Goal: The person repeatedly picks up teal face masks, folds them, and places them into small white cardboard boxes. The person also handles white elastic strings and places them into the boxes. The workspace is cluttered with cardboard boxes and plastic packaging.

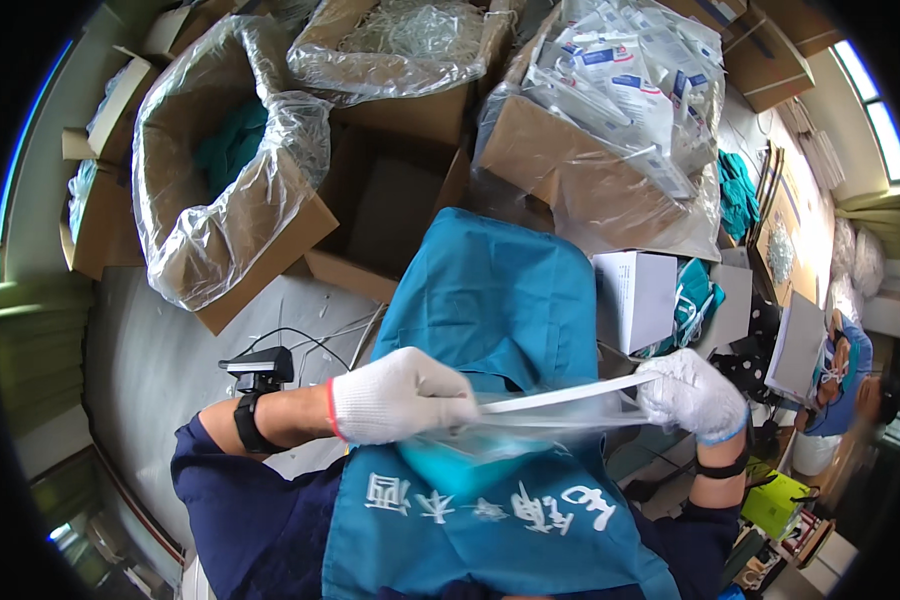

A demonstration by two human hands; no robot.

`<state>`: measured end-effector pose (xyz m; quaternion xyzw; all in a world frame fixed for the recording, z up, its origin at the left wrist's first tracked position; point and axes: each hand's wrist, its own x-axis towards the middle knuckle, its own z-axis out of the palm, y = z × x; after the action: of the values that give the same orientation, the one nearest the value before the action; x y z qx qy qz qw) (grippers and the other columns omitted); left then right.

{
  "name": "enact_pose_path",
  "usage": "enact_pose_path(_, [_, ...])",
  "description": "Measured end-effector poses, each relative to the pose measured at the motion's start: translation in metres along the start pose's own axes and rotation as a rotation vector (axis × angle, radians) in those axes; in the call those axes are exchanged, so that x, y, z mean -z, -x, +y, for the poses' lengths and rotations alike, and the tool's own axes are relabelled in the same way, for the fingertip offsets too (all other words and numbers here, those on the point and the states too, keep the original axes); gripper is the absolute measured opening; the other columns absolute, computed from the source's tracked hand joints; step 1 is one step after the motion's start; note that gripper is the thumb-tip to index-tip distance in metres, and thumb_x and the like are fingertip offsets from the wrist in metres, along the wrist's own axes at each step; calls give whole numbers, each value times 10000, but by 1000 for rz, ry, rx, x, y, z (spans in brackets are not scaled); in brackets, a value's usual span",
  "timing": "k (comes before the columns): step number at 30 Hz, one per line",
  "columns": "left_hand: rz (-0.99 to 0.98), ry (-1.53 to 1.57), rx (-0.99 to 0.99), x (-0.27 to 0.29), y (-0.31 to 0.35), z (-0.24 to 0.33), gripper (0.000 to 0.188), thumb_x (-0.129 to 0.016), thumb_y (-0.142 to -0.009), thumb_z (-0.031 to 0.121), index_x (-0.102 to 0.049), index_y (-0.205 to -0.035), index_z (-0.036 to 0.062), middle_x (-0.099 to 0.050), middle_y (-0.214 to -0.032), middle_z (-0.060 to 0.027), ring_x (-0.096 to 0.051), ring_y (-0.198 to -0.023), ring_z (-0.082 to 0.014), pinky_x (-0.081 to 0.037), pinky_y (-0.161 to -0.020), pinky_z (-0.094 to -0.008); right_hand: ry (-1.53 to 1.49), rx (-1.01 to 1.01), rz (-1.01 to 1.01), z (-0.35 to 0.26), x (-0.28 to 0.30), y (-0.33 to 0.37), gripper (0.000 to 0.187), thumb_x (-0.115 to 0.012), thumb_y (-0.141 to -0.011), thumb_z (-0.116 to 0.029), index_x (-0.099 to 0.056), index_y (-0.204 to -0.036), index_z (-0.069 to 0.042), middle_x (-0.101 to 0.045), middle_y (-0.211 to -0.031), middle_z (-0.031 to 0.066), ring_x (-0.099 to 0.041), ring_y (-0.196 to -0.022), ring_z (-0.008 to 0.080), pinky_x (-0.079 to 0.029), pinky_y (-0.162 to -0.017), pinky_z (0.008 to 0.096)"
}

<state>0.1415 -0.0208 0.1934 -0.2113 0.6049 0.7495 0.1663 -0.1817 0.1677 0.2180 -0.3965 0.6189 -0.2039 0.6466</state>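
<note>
My left hand (400, 397), in a white knitted glove with a red cuff edge, is closed at the left end of a clear plastic bag (530, 435), smeared by motion. My right hand (692, 393), gloved in white with a blue cuff edge, grips the end of some white tubing (570, 395). Two white lengths stretch taut between the hands, above my lap. Beneath them shows a teal blurred item (460, 462); whether it lies inside the bag I cannot tell. A teal apron (490, 290) covers my chest and legs.
Ahead stand a plastic-lined carton (240, 255) with teal cloth, an open brown carton (355, 265), a carton of clear tubing (410, 35), and a lined carton of packaged pouches (620, 90). A white box (635, 300) with teal pieces sits right. Another person (835, 390) is at far right.
</note>
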Motion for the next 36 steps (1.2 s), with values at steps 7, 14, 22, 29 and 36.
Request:
enact_pose_path(7, [83,-108,-31,7,-25,16,240,-562,-1001,188,-680,-883,15,-624,-738,-1,-548,-719,-66,-470,-664,-271,-234,57,214,8,0,-22,296,-481,-1019,-236,-548,-804,-44,-451,-581,-24,-410,-503,59,-349,-472,238])
enact_pose_path(14, [180,85,-173,-3,-80,2,306,-534,-1046,275,-675,-1031,4,-551,-778,23,-483,-706,-43,-426,-614,-221,-557,437,263,38,-9,-63,341,-522,-1036,-379,-558,-876,-80,-491,-668,17,-428,-543,109,-339,-474,250])
enact_pose_path(22, [64,434,-298,-7,-94,-10,289,-589,-1020,340,-603,-983,54,-482,-703,25,-398,-627,-57,-352,-586,-206,-949,504,231,47,-14,-75,252,-581,-1018,-330,-600,-975,-82,-575,-794,25,-529,-644,102,-416,-534,219])
enact_pose_path(29, [-43,718,-391,-9,-101,-19,279,-517,-1044,361,-577,-957,103,-441,-639,24,-373,-587,-89,-444,-762,-281,-805,437,425,34,-18,-78,141,-611,-1006,-228,-614,-1017,-87,-607,-884,4,-575,-785,62,-476,-603,202])
enact_pose_path(36, [-116,891,-276,-7,-102,-21,238,-505,-1049,303,-566,-972,87,-471,-672,14,-420,-602,-94,-445,-717,-249,108,516,606,2,-45,-84,208,-747,-874,-146,-567,-955,-81,-578,-781,12,-565,-674,119,-478,-592,296])
